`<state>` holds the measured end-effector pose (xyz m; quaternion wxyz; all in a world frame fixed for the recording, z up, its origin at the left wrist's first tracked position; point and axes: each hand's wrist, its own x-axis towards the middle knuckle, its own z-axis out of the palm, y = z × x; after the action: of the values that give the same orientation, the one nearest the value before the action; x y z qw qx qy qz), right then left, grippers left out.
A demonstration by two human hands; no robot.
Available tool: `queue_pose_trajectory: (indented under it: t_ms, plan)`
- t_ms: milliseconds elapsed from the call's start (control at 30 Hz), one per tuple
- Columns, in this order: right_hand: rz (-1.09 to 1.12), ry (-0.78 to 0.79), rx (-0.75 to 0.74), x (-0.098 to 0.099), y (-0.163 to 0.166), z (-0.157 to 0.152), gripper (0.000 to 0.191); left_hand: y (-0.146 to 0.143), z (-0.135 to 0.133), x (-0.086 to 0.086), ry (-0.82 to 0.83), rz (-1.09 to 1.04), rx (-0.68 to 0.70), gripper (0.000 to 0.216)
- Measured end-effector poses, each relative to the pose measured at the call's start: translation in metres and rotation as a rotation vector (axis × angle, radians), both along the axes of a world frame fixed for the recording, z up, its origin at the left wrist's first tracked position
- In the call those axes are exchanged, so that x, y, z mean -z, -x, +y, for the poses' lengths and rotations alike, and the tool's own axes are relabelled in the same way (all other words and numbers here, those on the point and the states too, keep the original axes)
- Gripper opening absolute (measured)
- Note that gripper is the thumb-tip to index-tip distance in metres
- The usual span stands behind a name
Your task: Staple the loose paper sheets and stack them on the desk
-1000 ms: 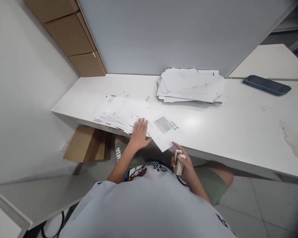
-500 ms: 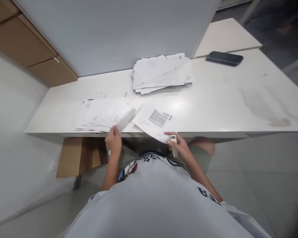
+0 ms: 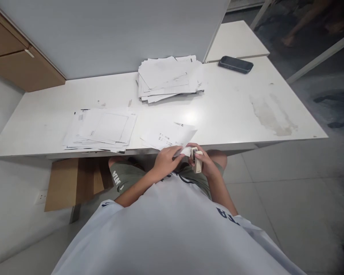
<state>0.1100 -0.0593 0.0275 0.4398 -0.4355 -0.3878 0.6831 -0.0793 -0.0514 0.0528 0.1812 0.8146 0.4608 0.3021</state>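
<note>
My left hand [image 3: 166,162] pinches the near corner of some printed paper sheets [image 3: 169,134] at the front edge of the white desk. In my right hand [image 3: 204,162] is a small cream stapler [image 3: 197,162], its front end close beside that paper corner. Whether the corner lies between the stapler's jaws I cannot tell. The sheets partly rest on the desk, with one edge lifted and curling. To their left lies a low spread of papers [image 3: 106,128]. Farther back stands a thicker, uneven stack of papers [image 3: 170,78].
The white desk [image 3: 223,107] backs onto a grey panel [image 3: 126,34]. A dark phone [image 3: 235,64] lies at the back right. Brown boxes [image 3: 43,68] stand at the left, and an open cardboard box [image 3: 61,183] is below the desk. Another person's hand [image 3: 288,41] shows at the upper right.
My left hand has moved right, from beside the left papers to the sheets by the stapler. The sheets have turned, and the stapler is now held nearer their corner. The view has shifted right.
</note>
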Motion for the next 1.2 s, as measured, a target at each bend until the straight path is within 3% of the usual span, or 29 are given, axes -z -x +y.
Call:
queue_pose_trajectory:
  t_ms: [67,133,233,333,400,533,667,967,1200]
  plan:
    - [0.05,-0.014,0.074,0.006,-0.004,-0.001,0.071,0.006,0.001,0.0,0.077,-0.046,0.125,0.042]
    - [0.054,-0.028,0.147,0.009,-0.011,-0.003,0.081,0.024,0.009,-0.001,0.069,-0.034,0.161,0.042]
    - [-0.016,-0.036,0.196,0.011,-0.025,-0.006,0.091,0.057,0.029,0.004,0.03,0.101,-0.013,0.046]
    - [-0.078,-0.035,0.178,0.01,-0.035,-0.004,0.091,0.075,0.045,0.015,0.046,0.28,-0.191,0.065]
    - [-0.084,-0.043,0.142,0.008,-0.035,-0.001,0.083,0.077,0.051,0.021,0.048,0.335,-0.193,0.068]
    - [-0.15,-0.073,0.133,0.005,-0.029,0.005,0.06,0.071,0.052,0.024,-0.008,0.314,-0.166,0.052]
    - [-0.291,-0.065,0.137,-0.004,-0.032,0.005,0.049,0.075,0.051,0.024,-0.026,0.273,-0.165,0.044]
    - [-0.576,-0.064,-0.082,-0.024,-0.045,0.023,0.054,0.081,0.049,0.02,-0.036,0.294,-0.058,0.048]
    - [-0.793,-0.132,0.064,-0.024,-0.049,0.032,0.075,0.08,0.045,0.018,-0.06,0.322,-0.081,0.041]
